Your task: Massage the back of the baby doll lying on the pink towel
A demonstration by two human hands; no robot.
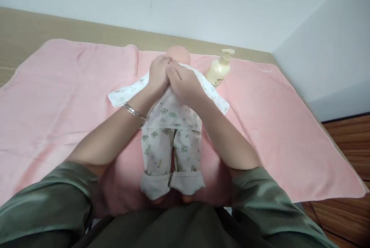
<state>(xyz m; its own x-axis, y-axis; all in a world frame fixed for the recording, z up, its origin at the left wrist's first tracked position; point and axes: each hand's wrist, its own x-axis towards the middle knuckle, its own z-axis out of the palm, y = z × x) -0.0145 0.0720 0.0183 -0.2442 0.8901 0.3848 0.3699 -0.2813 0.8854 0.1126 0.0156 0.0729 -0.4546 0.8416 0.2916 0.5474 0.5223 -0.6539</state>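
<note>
A baby doll (178, 53) lies on a pink cloth, its bare head pointing away from me. It wears a white printed shirt (173, 115) with the sleeves spread out, and matching trousers (157, 149) with turned-up cuffs. My left hand (158, 72) and my right hand (185, 80) meet at the shirt's neckline, just below the head. Their fingers are bent and close together, pinching the fabric there. Both hands hide the exact spot they grip and part of the doll's head. A silver bangle (134, 111) is on my left wrist.
A cream pump bottle (217, 71) stands right of the doll's head, beside a sleeve. The pink cloth (274, 136) covers most of the tabletop (95, 32). A white wall (187, 5) rises behind, and wooden drawer fronts (351, 144) are at the right.
</note>
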